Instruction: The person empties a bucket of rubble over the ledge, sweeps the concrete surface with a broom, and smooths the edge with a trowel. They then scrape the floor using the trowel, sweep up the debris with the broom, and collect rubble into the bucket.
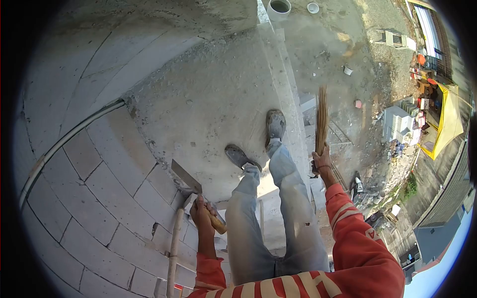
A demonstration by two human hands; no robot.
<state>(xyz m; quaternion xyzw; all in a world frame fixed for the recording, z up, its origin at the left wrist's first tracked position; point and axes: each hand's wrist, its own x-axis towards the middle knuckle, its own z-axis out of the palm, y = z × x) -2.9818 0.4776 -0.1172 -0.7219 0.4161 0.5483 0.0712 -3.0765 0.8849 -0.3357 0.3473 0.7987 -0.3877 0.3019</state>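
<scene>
My left hand (200, 212) is closed around a trowel (186, 177). Its flat metal blade points up and left, beside the block wall (119, 198), and its wooden handle end shows below my fingers. Held out past the concrete ledge (285, 79) on the other side, my right hand (323, 158) grips a bundle of thin brown sticks like a stick broom (322, 119). The sticks point away from me. Something dark shows beside the right fingers, too small to make out.
My shoes (276, 125) stand on a rough concrete surface by the ledge, with lower ground beyond it. A pale pipe (175, 238) runs along the wall near my left arm. Below lie a bucket (279, 9), stacked blocks (397, 123) and a yellow canopy (449, 116).
</scene>
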